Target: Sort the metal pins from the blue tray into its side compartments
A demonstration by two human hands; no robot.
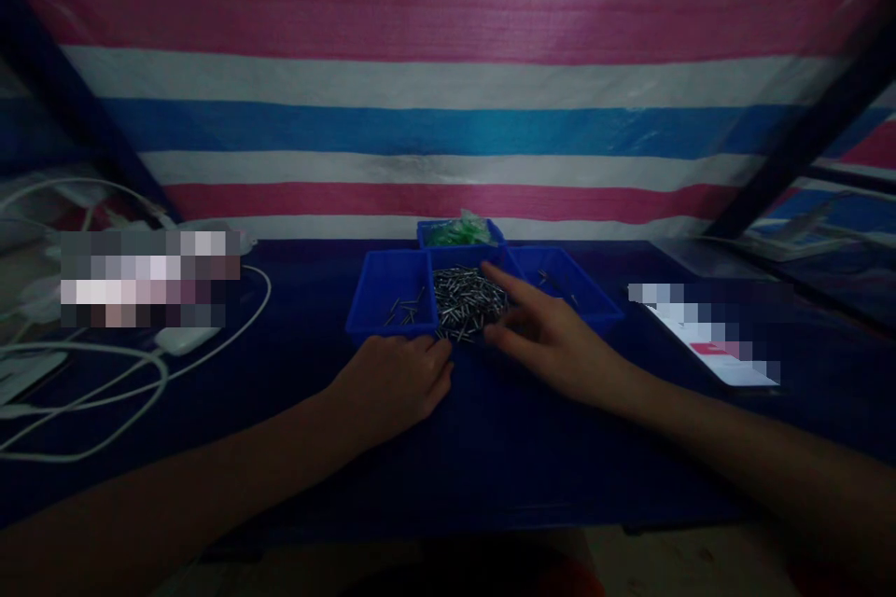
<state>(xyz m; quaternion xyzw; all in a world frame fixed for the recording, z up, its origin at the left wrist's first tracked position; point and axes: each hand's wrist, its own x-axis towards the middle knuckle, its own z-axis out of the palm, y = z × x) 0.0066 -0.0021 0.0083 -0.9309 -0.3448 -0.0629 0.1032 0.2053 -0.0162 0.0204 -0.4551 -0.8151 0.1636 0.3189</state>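
A heap of small, thin metal pieces (468,298), screw- or pin-like, lies on the blue table between two blue trays. My left hand (396,382) rests at the near edge of the left blue tray (357,303), its fingers curled down beside the heap; whatever they hold is hidden. At the heap's right side is my right hand (553,336), its index finger stretched over the pieces and its thumb apart from it. A few similar pieces lie in the left tray, and a few in the right blue tray (595,298), which my right hand partly covers.
Behind the heap stands a third blue tray (455,254) with a green-filled clear bag (462,229). White cables (158,382) and a white adapter (186,339) lie at left. A lit phone (728,359) lies at right. A striped tarp (448,131) hangs behind the table.
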